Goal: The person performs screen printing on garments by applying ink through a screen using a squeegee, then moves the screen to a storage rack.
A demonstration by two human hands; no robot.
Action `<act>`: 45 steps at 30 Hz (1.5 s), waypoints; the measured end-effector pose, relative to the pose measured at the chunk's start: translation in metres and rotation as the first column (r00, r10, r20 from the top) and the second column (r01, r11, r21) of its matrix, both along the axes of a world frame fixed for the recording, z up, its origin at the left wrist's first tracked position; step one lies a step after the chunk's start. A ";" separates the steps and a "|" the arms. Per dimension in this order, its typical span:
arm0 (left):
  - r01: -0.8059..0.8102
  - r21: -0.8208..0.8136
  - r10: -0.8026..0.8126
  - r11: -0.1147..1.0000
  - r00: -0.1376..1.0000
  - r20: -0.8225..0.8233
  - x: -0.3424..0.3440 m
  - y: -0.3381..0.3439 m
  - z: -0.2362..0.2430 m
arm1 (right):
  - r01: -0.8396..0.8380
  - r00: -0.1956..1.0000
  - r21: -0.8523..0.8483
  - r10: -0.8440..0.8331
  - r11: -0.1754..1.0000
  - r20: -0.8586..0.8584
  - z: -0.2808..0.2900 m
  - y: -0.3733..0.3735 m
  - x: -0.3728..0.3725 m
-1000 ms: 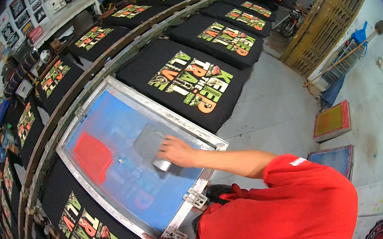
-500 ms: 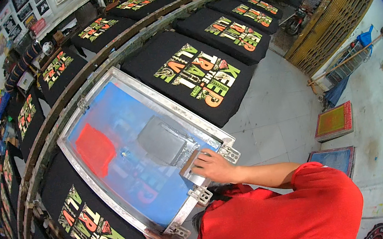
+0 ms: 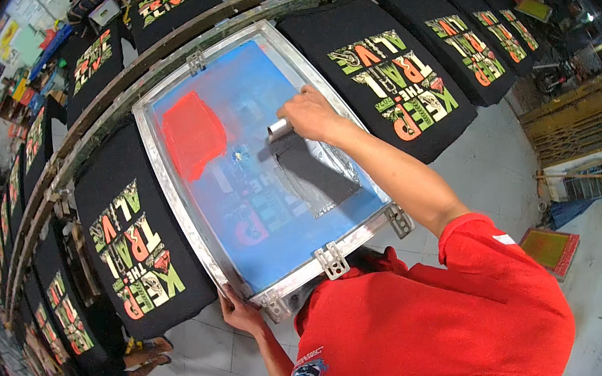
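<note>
My right hand (image 3: 309,114) is closed around a squeegee (image 3: 279,128) with a silvery end, near the far right of a screen-printing screen (image 3: 294,283). Dark grey ink (image 3: 313,175) lies spread on the blue mesh (image 3: 264,256), from the squeegee back toward me. To its left sits a patch of red ink (image 3: 194,135). The screen's metal frame has hinge-like brackets (image 3: 332,261) along the near edge. My left hand (image 3: 239,312) grips the frame at its near left corner, fingers partly hidden. Through the mesh, a printed design shows faintly.
Black T-shirts with green and orange prints lie on both sides, one to the left (image 3: 135,246) and one to the right (image 3: 397,86). A long curved rail (image 3: 105,95) runs behind the screen. At lower left, another person's feet (image 3: 157,348) show. A yellow-and-red screen (image 3: 551,251) leans at right.
My right hand has moved the squeegee from the near edge to the far side of the grey ink. The view has turned, and another person's legs now show at lower left.
</note>
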State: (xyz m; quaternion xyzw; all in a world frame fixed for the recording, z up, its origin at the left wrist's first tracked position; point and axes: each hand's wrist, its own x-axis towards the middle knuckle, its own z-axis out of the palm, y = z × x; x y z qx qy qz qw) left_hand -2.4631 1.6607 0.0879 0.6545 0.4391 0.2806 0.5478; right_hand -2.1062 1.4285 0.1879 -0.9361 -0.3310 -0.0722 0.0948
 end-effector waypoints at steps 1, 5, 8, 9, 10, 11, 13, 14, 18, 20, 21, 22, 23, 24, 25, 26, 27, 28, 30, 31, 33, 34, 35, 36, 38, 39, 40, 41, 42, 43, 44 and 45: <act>0.001 0.005 -0.001 1.000 1.000 -0.001 0.002 0.000 -0.002 | 0.025 0.999 0.008 -0.025 1.000 0.028 0.001 0.002 0.002; 0.032 -0.004 -0.032 0.999 0.999 -0.001 0.003 -0.001 -0.011 | 0.009 0.986 0.033 -0.015 0.999 0.165 -0.037 -0.015 -0.015; -0.009 -0.036 0.011 0.999 0.999 0.045 -0.006 0.001 -0.022 | -0.019 0.984 0.003 0.018 1.000 0.177 -0.031 -0.035 -0.095; -0.006 -0.054 0.007 0.999 0.999 0.032 -0.004 0.002 -0.020 | -0.017 0.992 0.084 0.006 0.996 0.130 -0.039 -0.048 -0.124; -0.021 -0.051 0.023 0.998 0.999 0.036 -0.004 0.002 -0.019 | -0.037 0.986 0.097 0.021 0.995 0.163 -0.045 -0.059 -0.149; -0.030 -0.053 0.032 0.998 0.999 0.041 -0.003 0.001 -0.018 | -0.031 0.987 0.126 0.011 0.991 0.162 -0.052 -0.065 -0.163; -0.015 -0.050 0.018 0.999 0.998 0.054 -0.001 0.000 -0.021 | -0.005 0.986 0.185 -0.025 0.983 0.163 -0.055 -0.074 -0.179; -0.001 -0.046 0.004 0.999 0.998 0.061 -0.002 0.003 -0.023 | 0.005 0.987 0.144 -0.028 0.990 0.161 -0.057 -0.075 -0.176; -0.005 -0.060 0.009 0.998 0.998 0.059 -0.011 0.007 -0.035 | 0.032 0.989 0.038 -0.037 0.999 0.142 -0.018 -0.065 -0.181; -0.024 -0.060 0.027 0.998 0.998 0.051 -0.007 0.007 -0.032 | 0.024 0.990 0.000 -0.024 1.000 0.136 -0.021 -0.073 -0.204; -0.026 -0.062 0.029 0.998 0.999 0.041 -0.003 0.002 -0.024 | 0.027 0.990 0.024 -0.030 0.999 0.139 -0.031 -0.079 -0.216; -0.035 -0.065 0.037 0.997 0.999 0.028 -0.002 0.000 -0.018 | 0.024 0.990 0.047 -0.030 0.999 0.139 -0.043 -0.083 -0.226; -0.035 -0.062 0.036 0.997 0.999 0.010 -0.001 0.001 -0.013 | 0.019 0.990 0.069 -0.029 0.997 0.138 -0.054 -0.086 -0.229; -0.034 -0.061 0.034 0.998 0.999 -0.009 -0.001 0.000 -0.010 | 0.000 0.985 0.069 -0.012 0.998 0.169 -0.056 -0.086 -0.223; -0.030 -0.056 0.028 0.998 0.999 -0.028 -0.001 -0.002 -0.008 | -0.001 0.982 0.090 -0.016 0.996 0.190 -0.060 -0.082 -0.210; -0.031 -0.049 0.029 0.998 0.999 -0.033 -0.003 -0.002 -0.010 | -0.004 0.978 0.111 -0.020 0.994 0.209 -0.066 -0.076 -0.191; -0.030 -0.036 0.029 0.999 0.999 -0.034 -0.004 0.000 -0.013 | 0.004 0.977 0.121 -0.030 0.993 0.210 -0.080 -0.069 -0.168; -0.030 -0.026 0.030 0.999 0.999 -0.032 -0.005 0.001 -0.014 | -0.025 0.966 0.169 -0.020 0.985 0.260 -0.078 -0.058 -0.142; -0.010 -0.018 0.009 1.000 0.999 -0.051 -0.006 0.002 -0.009 | -0.082 0.962 0.140 0.041 0.987 0.268 -0.046 -0.032 -0.093; 0.021 -0.010 -0.021 1.000 0.998 -0.059 -0.003 0.003 -0.006 | -0.061 0.979 -0.053 0.070 0.997 0.193 -0.040 -0.033 -0.065; 0.034 -0.003 -0.034 0.999 0.999 -0.015 -0.002 0.004 -0.003 | -0.089 0.996 -0.169 0.085 0.982 -0.030 -0.009 -0.027 -0.024; 0.035 -0.002 -0.035 0.999 0.999 0.005 -0.003 0.004 -0.004 | -0.099 0.992 -0.172 0.084 0.980 -0.094 0.018 -0.024 -0.018; 0.026 -0.020 -0.025 0.999 0.999 0.025 -0.004 0.006 -0.009 | -0.109 0.984 -0.175 0.082 0.978 -0.156 0.039 -0.024 -0.017; 0.014 -0.042 -0.012 0.999 0.999 0.048 -0.005 0.007 -0.017 | -0.019 0.987 -0.032 0.013 0.999 -0.162 0.054 -0.028 -0.025; 0.012 -0.020 -0.011 1.000 0.999 0.047 -0.007 0.008 -0.020 | 0.142 0.967 0.274 -0.073 0.951 -0.245 0.048 -0.054 -0.037; 0.025 0.022 -0.026 0.999 0.999 0.031 -0.005 0.004 -0.017 | 0.201 0.933 0.338 -0.075 0.919 -0.351 0.040 -0.075 -0.039; 0.030 0.069 -0.031 0.997 0.999 0.014 -0.004 0.004 -0.013 | 0.287 0.919 0.422 -0.123 0.860 -0.376 0.029 -0.086 -0.044; 0.020 0.061 -0.022 0.998 0.999 0.024 -0.002 0.006 -0.011 | 0.415 0.858 0.438 -0.182 0.798 -0.480 0.040 -0.087 -0.060; 0.016 0.047 -0.017 0.999 0.999 0.034 0.000 0.005 -0.007 | 0.512 0.827 0.562 -0.197 0.649 -0.527 0.035 -0.093 -0.070; 0.013 0.026 -0.014 1.000 1.000 0.027 -0.005 0.001 -0.003 | 0.603 0.784 0.642 -0.201 0.473 -0.587 0.027 -0.102 -0.077; 0.011 0.004 -0.011 1.000 1.000 0.016 -0.006 -0.002 0.002 | 0.685 0.721 0.669 -0.140 0.288 -0.679 0.012 -0.117 -0.072; 0.015 -0.016 -0.015 1.000 1.000 0.002 -0.004 -0.002 0.010 | 0.755 0.655 0.650 -0.062 0.087 -0.753 -0.006 -0.135 -0.068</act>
